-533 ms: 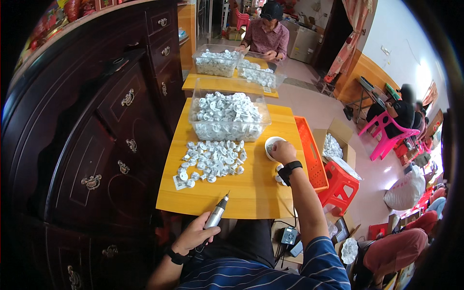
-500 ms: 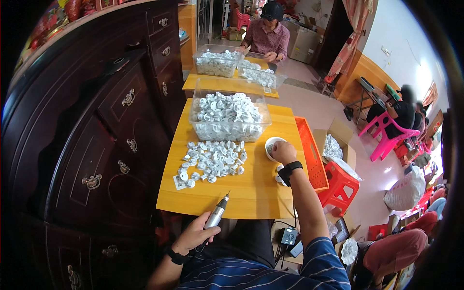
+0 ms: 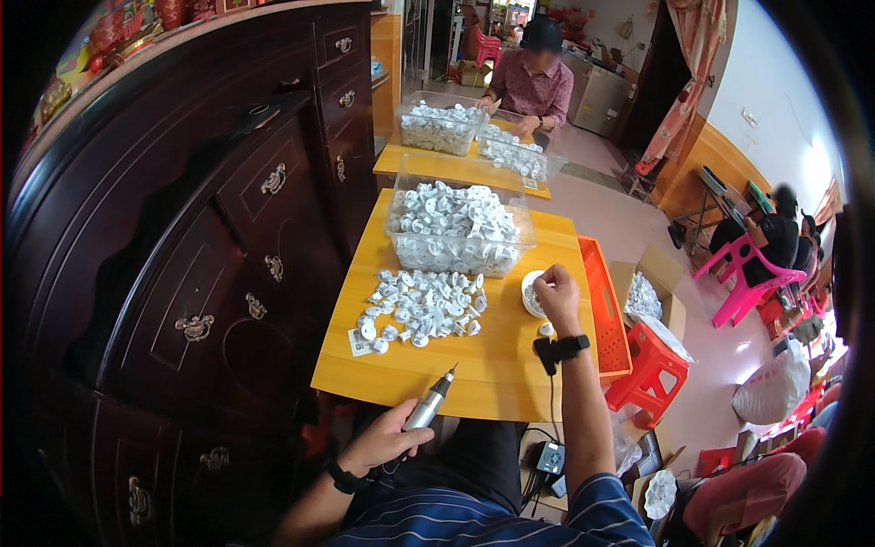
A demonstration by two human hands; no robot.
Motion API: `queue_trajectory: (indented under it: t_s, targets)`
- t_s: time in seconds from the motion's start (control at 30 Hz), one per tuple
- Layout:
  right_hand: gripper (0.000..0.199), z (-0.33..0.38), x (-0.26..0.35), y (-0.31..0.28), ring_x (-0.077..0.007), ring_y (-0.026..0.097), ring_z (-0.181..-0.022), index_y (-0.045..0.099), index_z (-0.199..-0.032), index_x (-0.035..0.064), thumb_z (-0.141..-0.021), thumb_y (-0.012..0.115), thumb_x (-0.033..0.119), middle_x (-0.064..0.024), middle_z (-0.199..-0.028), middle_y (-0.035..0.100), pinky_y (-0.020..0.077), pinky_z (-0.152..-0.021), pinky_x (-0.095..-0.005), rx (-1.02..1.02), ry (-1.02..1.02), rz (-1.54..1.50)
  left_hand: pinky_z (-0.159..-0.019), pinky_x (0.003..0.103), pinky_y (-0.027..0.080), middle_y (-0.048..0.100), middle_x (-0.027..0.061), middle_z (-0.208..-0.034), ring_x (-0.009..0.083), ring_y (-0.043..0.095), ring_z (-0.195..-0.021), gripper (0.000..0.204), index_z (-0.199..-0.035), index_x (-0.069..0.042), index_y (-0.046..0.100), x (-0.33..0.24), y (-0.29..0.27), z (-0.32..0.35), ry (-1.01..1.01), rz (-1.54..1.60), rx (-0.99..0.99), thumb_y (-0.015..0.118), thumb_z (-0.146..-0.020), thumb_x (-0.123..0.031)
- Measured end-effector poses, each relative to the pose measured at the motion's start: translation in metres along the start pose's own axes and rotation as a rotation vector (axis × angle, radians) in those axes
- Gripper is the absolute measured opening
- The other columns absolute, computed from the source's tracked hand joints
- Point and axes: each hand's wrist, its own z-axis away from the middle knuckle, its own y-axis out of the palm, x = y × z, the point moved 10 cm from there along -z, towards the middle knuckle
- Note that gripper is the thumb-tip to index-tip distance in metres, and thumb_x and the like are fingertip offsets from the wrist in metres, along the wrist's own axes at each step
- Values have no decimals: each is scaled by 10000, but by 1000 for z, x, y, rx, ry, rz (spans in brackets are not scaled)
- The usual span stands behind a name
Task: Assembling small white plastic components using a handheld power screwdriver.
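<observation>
My left hand [image 3: 381,442] is wrapped round a silver pen-shaped electric screwdriver [image 3: 427,405], its thin bit pointing up past the table's near edge. At the right side of the table, my right hand [image 3: 559,297] is closed in a pinch at the rim of a small white bowl [image 3: 530,305]. What the fingertips hold, if anything, is too small to make out. Small greyish bits lie in the bowl. Loose white plastic parts [image 3: 424,305] are spread left of it. Behind them a clear plastic bin [image 3: 460,260] is heaped with more. One white part [image 3: 546,329] sits below the bowl.
An orange crate [image 3: 605,310] stands along the yellow table's [image 3: 492,383] right edge, with a red stool [image 3: 649,365] and a carton of white parts [image 3: 643,296] beyond. Dark wooden cabinets [image 3: 228,228] line the left. Across from me, a person [image 3: 538,82] works at another table.
My right hand has lifted a little from inside the bowl to its rim. The view has shifted, so the table sits further right. The screwdriver stays in my left hand.
</observation>
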Motion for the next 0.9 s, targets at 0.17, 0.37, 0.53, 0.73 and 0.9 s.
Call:
queue_trajectory:
  t_s: [0.17, 0.37, 0.53, 0.73, 0.9]
  targets:
    - [93, 77, 30, 59, -53, 543, -547, 603, -852, 80, -878, 685, 45, 26, -701, 596, 434, -475, -209, 261, 196, -674, -572, 215, 490, 560, 15, -884, 71, 563, -670, 542, -1416, -1, 416, -3, 1, 3, 88, 32, 18, 663, -960, -158]
    - [89, 159, 39, 112, -52, 560, -613, 630, -937, 91, -906, 681, 25, 36, -761, 629, 459, -552, -210, 436, 405, -965, -564, 206, 461, 558, -1, -869, 56, 537, -633, 573, -1416, -30, 438, -6, -3, 8, 128, 37, -53, 705, -936, -194]
    - [63, 182, 47, 133, -70, 577, -690, 643, -950, 76, -926, 663, 22, 8, -835, 665, 474, -651, -214, 592, 520, -1151, -574, 209, 472, 569, 11, -885, 62, 546, -647, 587, -1429, -14, 417, -6, -6, 11, 130, 2, -50, 694, -943, -195]
    - [46, 184, 53, 136, -112, 596, -701, 642, -959, 52, -931, 653, 16, -41, -862, 680, 497, -672, -244, 654, 531, -1249, -578, 210, 480, 579, 20, -891, 67, 552, -648, 592, -1431, 4, 403, -2, -5, 10, 116, 1, -38, 683, -948, -192]
    - [42, 185, 57, 135, -130, 605, -700, 639, -953, 42, -930, 651, 10, -65, -838, 680, 506, -675, -254, 693, 521, -1284, -573, 210, 476, 581, 19, -890, 65, 551, -645, 592, -1431, 4, 405, -3, -5, 10, 120, 6, -44, 684, -945, -185]
